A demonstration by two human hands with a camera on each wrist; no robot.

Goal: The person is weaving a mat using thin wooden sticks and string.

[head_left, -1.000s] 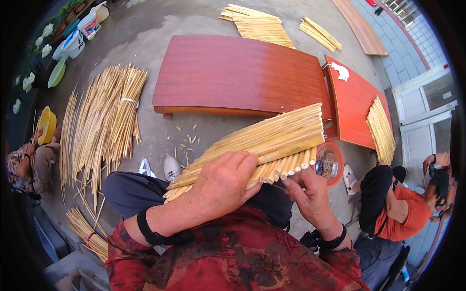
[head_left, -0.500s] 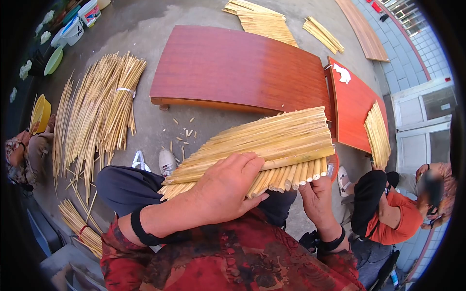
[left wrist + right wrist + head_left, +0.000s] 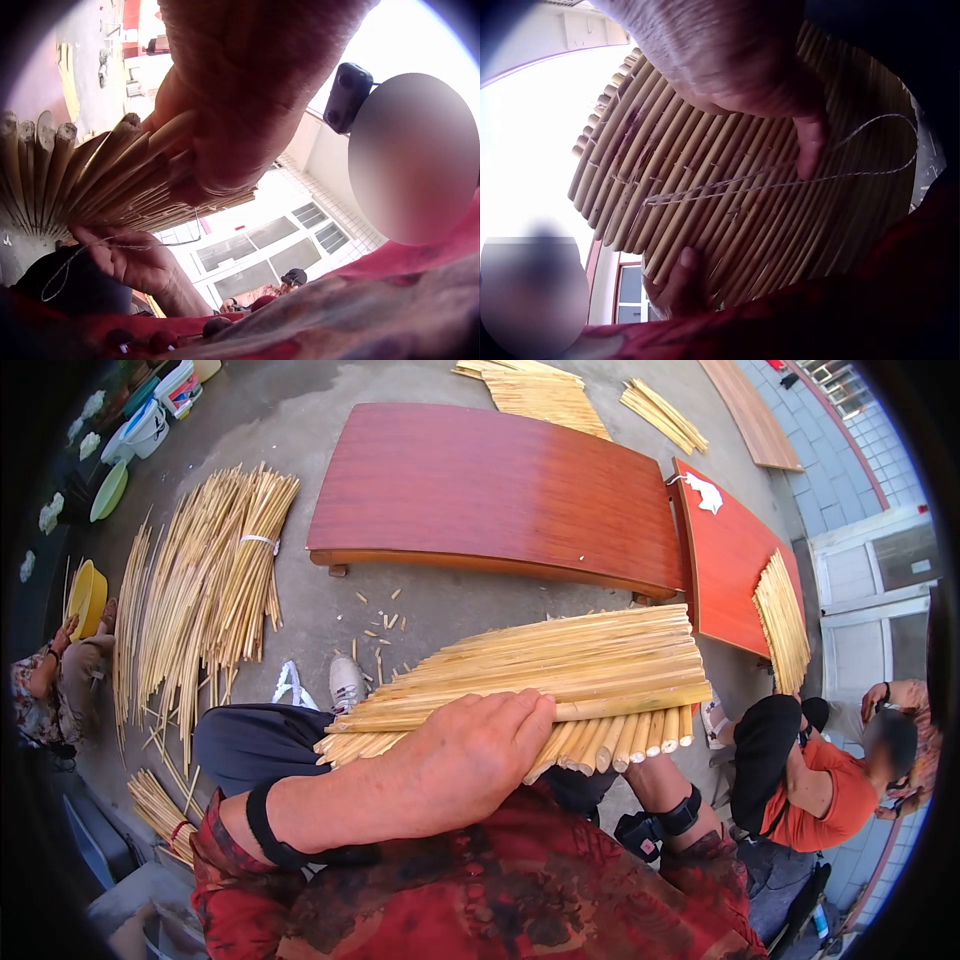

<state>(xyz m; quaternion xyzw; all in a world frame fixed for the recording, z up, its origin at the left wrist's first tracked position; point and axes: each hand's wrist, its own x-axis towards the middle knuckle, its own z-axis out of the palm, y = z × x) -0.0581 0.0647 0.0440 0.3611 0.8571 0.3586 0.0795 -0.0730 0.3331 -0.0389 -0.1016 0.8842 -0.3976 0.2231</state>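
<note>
A mat of pale stalks [image 3: 540,660], doubled over on itself, lies across the person's lap with its cut ends to the right. The left hand [image 3: 485,750] grips its near edge from above, and the left thumb [image 3: 686,274] presses on the underside in the right wrist view. Beneath the mat is the right hand [image 3: 735,67], its thumb extended beside the stalks; the head view shows little more than its wrist. A thin twisted string [image 3: 780,186] runs along the underside and ends in a loose loop. It crosses in front of the right palm [image 3: 139,262] in the left wrist view.
A long red-brown table [image 3: 490,490] stands ahead, beside an orange-red board [image 3: 740,560] bearing another stalk mat [image 3: 783,622]. Loose stalks [image 3: 205,580] lie on the left floor near a tied bundle [image 3: 165,815]. A person in orange [image 3: 815,790] sits at right.
The mat has shifted a little right and down in the head view, with the left hand still gripping it. The right hand has moved from the cut ends to beneath the mat.
</note>
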